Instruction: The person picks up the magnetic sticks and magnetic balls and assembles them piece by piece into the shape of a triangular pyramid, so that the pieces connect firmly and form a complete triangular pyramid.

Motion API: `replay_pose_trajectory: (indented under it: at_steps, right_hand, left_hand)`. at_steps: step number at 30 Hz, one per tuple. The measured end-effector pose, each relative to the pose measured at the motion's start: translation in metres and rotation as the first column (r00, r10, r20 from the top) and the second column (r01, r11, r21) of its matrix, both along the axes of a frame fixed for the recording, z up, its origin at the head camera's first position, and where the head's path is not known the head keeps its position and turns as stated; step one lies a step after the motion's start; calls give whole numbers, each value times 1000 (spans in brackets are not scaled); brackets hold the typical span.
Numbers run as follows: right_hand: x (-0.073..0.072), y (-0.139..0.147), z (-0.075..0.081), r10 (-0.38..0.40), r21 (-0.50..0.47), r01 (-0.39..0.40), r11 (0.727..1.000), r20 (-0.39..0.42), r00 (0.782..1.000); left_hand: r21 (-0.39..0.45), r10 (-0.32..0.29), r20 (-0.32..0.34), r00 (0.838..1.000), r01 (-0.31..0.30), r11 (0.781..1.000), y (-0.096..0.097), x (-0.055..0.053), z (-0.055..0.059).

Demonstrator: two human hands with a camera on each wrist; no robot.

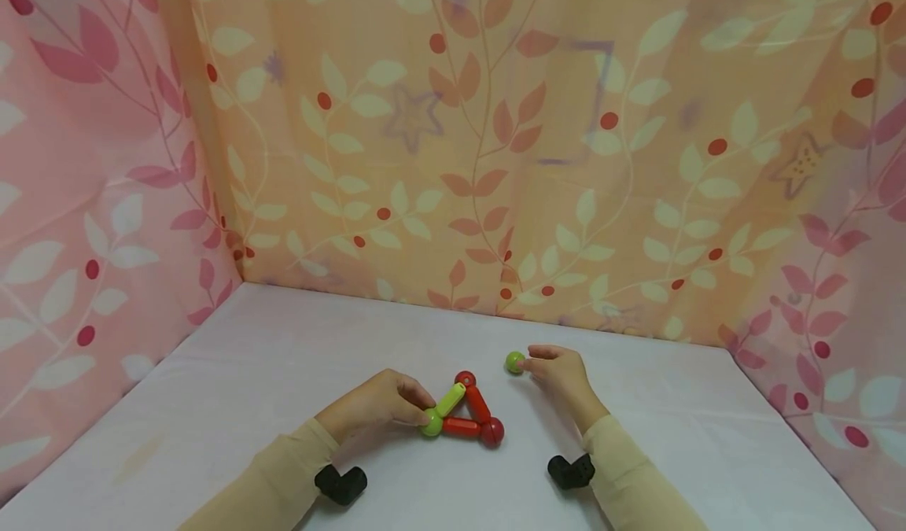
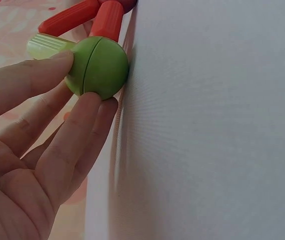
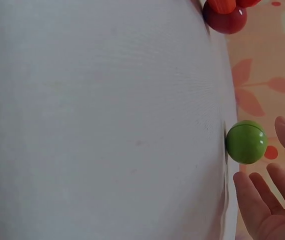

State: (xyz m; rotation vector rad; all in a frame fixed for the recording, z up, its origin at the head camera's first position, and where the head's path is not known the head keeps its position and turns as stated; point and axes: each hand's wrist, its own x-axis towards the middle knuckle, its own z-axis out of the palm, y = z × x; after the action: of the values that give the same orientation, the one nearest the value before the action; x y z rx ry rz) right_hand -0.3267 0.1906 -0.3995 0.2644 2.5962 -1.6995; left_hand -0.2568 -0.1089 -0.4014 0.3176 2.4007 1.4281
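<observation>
A triangle of toy building pieces lies on the table: a lime rod (image 1: 451, 400), two red rods (image 1: 462, 427), a red ball (image 1: 491, 432), another red ball (image 1: 465, 379) with a hole facing up, and a green ball (image 2: 98, 68) at the left corner. My left hand (image 1: 385, 399) pinches that green ball between thumb and fingers. Farther back and to the right rests a loose green ball (image 3: 247, 142). Beside it is my right hand (image 1: 559, 374), thumb and fingers spread around a gap, apart from the ball in the right wrist view.
A white cloth covers the table (image 1: 396, 492). Patterned cloth (image 1: 481, 161) hangs at its back and along both sides. Black wrist-worn devices (image 1: 341, 484) sit under both sleeves, close to the tabletop.
</observation>
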Motion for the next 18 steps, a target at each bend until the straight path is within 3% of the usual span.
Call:
replay_pose_trajectory:
  at_steps: [5, 18]
  right_hand:
    - [-6, -4, -1, 8, -76, -6, 997, 36, 999]
    - [-9, -9, -5, 7, -112, -6, 994, 9, 1000]
  left_hand:
    - [-3, 4, 4, 1000, -4, 1000, 0, 0, -1]
    - [30, 9, -5, 1000, -9, 1000, 2, 0, -3]
